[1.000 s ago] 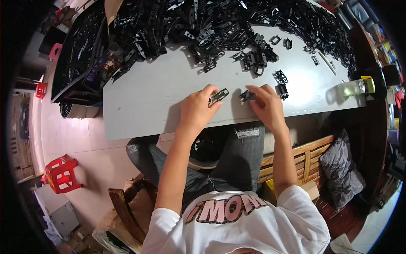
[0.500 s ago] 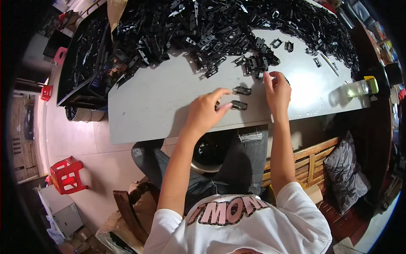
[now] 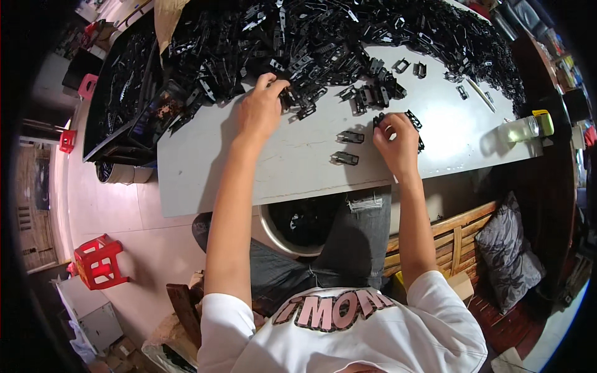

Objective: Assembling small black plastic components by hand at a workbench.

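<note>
My left hand (image 3: pixel 258 115) reaches to the near edge of a big heap of black slotted parts (image 3: pixel 311 62). Its fingers are curled in at the heap, and whatever lies between the fingertips is hidden. My right hand (image 3: pixel 401 146) is bent low over the grey-white table (image 3: pixel 217 155), thumb and fingers pinched on a small black part (image 3: pixel 378 119). Another black part (image 3: pixel 413 118) shows close by the right hand's far side. Between the hands, two similar parts lie one nearer than the other: the far piece (image 3: pixel 351 137) and the near piece (image 3: pixel 344 158).
A small cluster of parts (image 3: pixel 373 96) lies beyond my right hand. To the right are a thin pale stick (image 3: pixel 482 95) and a clear jar with a yellow-green lid (image 3: pixel 525 128). Below the table edge sits a round basin (image 3: pixel 268 231) holding black pieces. A red stool (image 3: pixel 99 261) stands left.
My left hand has moved away from the two lying parts, up and left to the heap. My right hand has come slightly nearer, its fingers now pinched on a black part.
</note>
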`<state>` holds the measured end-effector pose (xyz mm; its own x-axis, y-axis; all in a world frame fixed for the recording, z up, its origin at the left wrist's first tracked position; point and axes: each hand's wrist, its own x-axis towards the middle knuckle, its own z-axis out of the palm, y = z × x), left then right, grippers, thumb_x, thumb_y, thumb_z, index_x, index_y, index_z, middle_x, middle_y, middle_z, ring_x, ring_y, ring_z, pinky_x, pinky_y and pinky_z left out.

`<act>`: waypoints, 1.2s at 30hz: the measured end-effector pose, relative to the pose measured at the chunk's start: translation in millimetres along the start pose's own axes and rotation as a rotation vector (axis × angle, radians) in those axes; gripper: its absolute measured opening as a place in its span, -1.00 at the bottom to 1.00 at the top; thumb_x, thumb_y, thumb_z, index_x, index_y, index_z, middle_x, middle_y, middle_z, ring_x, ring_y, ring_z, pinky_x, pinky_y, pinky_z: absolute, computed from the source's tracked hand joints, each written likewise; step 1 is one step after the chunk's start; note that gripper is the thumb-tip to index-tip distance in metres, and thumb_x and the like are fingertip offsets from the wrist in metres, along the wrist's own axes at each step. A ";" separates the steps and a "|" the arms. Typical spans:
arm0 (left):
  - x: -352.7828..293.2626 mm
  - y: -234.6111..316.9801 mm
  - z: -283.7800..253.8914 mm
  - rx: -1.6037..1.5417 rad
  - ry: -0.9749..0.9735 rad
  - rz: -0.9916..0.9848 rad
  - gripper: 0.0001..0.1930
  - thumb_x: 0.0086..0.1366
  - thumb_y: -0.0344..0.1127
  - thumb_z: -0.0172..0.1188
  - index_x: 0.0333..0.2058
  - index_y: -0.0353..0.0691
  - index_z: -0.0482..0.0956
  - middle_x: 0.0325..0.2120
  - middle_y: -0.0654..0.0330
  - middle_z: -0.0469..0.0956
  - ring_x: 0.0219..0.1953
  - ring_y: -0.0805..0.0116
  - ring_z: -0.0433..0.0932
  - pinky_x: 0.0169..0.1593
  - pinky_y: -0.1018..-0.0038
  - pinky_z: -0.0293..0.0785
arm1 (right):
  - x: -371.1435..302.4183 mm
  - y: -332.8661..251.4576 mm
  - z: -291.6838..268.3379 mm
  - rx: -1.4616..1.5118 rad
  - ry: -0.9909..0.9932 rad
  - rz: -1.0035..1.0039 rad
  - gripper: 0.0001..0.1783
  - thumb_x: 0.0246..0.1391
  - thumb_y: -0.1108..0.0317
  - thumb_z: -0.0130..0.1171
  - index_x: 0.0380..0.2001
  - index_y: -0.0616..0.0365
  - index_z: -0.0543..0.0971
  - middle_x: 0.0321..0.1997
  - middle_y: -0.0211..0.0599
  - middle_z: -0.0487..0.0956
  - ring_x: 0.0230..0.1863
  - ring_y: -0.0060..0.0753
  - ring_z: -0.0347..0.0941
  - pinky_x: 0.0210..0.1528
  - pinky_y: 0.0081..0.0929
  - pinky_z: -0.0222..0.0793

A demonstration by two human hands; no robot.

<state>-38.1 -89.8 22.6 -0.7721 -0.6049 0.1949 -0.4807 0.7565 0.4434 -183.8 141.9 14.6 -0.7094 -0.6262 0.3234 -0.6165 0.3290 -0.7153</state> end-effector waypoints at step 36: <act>-116.6 59.1 4.3 -0.759 0.174 -0.177 -0.84 0.24 -0.39 0.12 -0.29 -0.34 0.60 -0.45 0.07 0.63 -0.42 0.38 0.62 -0.35 0.51 0.47 | -22.2 -89.8 7.8 -0.007 -0.512 -0.359 -0.67 -0.29 0.58 0.22 -0.31 0.23 0.52 -0.34 -0.20 0.48 -0.35 -0.13 0.49 -0.30 -0.36 0.44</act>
<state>21.7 26.5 22.3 -0.6050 -0.7774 0.1719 -0.1275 0.3077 0.9429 -110.1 120.7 66.8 -0.2055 -0.9572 0.2039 -0.7894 0.0390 -0.6127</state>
